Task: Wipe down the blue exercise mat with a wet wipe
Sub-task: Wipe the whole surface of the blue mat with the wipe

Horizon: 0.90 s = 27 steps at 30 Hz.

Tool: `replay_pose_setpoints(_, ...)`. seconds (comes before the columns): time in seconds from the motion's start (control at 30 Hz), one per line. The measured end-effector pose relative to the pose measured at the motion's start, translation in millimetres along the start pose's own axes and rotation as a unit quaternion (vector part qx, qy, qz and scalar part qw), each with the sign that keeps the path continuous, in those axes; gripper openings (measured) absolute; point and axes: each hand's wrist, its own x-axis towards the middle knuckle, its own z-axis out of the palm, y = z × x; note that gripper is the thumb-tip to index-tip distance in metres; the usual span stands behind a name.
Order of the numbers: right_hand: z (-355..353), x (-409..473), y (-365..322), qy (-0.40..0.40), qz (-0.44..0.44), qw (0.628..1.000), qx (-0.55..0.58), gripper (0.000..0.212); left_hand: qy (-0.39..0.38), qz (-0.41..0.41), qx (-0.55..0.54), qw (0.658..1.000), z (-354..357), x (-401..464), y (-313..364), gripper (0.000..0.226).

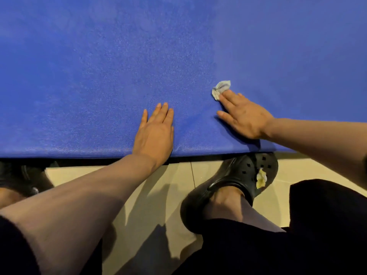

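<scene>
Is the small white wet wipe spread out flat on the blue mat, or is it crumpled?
Crumpled. The small white wet wipe shows as a creased wad beyond the right hand, whose straight fingers press it on the blue mat.

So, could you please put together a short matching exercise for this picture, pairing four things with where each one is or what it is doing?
Things:
1. left hand
2. right hand
3. wet wipe
4. black clog

Places or states:
A. crumpled under fingertips on the mat
B. on the tiled floor beside the mat's edge
C. flat on the blue mat, holding nothing
D. fingers straight, pressing the wipe

Pairs: 1-C, 2-D, 3-A, 4-B
</scene>
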Motion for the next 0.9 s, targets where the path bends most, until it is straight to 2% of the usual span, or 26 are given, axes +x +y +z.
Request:
replay_pose_setpoints(0.07,6,-5,-18,0.0,-0.002,1.0,0.027,0.062,0.009,-0.007,-0.007,1.0,3,-9,0,0.05)
replay_pose_setpoints(0.17,19,-19,-67,-0.013,-0.11,0.992,0.054,0.062,0.013,-0.011,-0.012,1.0,9,-18,6,0.05)
replay_pose_setpoints(0.27,26,-28,-61,-0.035,-0.156,0.986,0.048,0.066,0.013,-0.015,-0.017,1.0,12,-21,17,0.05)
replay_pose_setpoints(0.33,21,-32,-34,-0.04,-0.142,0.989,0.017,0.066,0.01,-0.017,-0.011,1.0,12,-23,20,0.05)
replay_pose_setpoints(0.4,15,-39,-8,-0.045,-0.076,0.996,0.0,0.064,0.011,-0.016,-0.007,1.0,11,-26,19,0.05)
replay_pose_setpoints(0.5,14,-49,-15,-0.032,-0.025,0.999,0.026,0.065,0.013,-0.014,-0.009,1.0,10,-31,18,0.05)
replay_pose_setpoints(0.63,26,-58,-76,-0.077,-0.144,0.985,0.063,0.068,0.008,-0.03,-0.047,0.998,8,-35,22,0.052)
replay_pose_setpoints(0.7,31,-63,-75,-0.076,-0.182,0.979,0.049,0.076,0.007,-0.038,-0.066,0.997,8,-38,29,0.053)
replay_pose_setpoints(0.77,30,-68,-50,-0.056,-0.167,0.984,0.03,0.079,0.005,-0.038,-0.066,0.997,8,-39,34,0.054)
replay_pose_setpoints(0.9,27,-85,-19,-0.049,-0.066,0.997,0.004,0.071,0.012,-0.031,-0.066,0.997,8,-43,30,0.054)
